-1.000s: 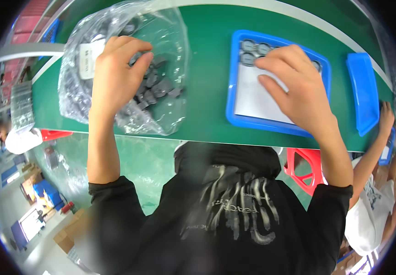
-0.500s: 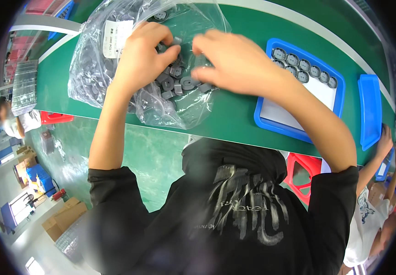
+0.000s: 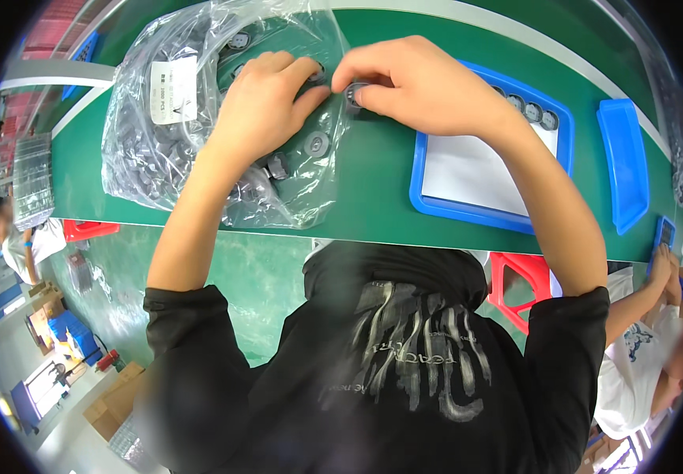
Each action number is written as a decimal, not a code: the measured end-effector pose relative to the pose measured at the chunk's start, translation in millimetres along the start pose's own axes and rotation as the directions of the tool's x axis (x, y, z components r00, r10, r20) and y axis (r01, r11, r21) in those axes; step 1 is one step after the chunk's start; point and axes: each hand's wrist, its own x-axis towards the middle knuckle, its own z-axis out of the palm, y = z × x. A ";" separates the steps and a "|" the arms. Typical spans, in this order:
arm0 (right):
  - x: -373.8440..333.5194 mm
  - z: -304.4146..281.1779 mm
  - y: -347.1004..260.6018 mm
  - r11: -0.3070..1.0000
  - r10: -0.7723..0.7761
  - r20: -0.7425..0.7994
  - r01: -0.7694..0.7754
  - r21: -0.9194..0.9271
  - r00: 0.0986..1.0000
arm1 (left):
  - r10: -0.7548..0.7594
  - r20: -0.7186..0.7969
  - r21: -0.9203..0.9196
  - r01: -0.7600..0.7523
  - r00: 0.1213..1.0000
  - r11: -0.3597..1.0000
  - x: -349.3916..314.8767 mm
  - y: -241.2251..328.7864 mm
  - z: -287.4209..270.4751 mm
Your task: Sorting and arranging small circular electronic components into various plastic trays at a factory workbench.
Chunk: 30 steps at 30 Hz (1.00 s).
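Note:
A clear plastic bag [image 3: 140,146] with a white label lies on the green bench, filled with small grey round plastic parts. Over its mouth, my left hand [image 3: 266,103] has its fingers curled, with a grey part [image 3: 317,73] showing between thumb and index finger. Just past the bag's right edge, my right hand [image 3: 420,87] pinches another grey round part [image 3: 352,95] between thumb and fingers. A loose disc-shaped part [image 3: 316,144] lies in the bag's mouth below my left hand. My right forearm partly covers a blue tray [image 3: 468,220] holding a white sheet and a row of grey round parts [image 3: 532,112].
A second, narrower blue tray [image 3: 626,166] stands farther right on the green bench [image 3: 373,182]. Past it, another person's hands [image 3: 661,268] work near a small blue container. A red stool [image 3: 507,288] is under the bench edge. Another person sits far left.
My right hand has gone from spread over the bag to pinching a grey part beside it. Fewer loose parts show at the bag's mouth. The view has shifted slightly.

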 end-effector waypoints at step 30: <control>-221.6 -21.7 15.2 0.809 0.157 -0.474 -0.388 -0.442 0.867 | 0.533 -0.184 -0.179 -0.562 0.826 0.808 52.7 156.6 50.7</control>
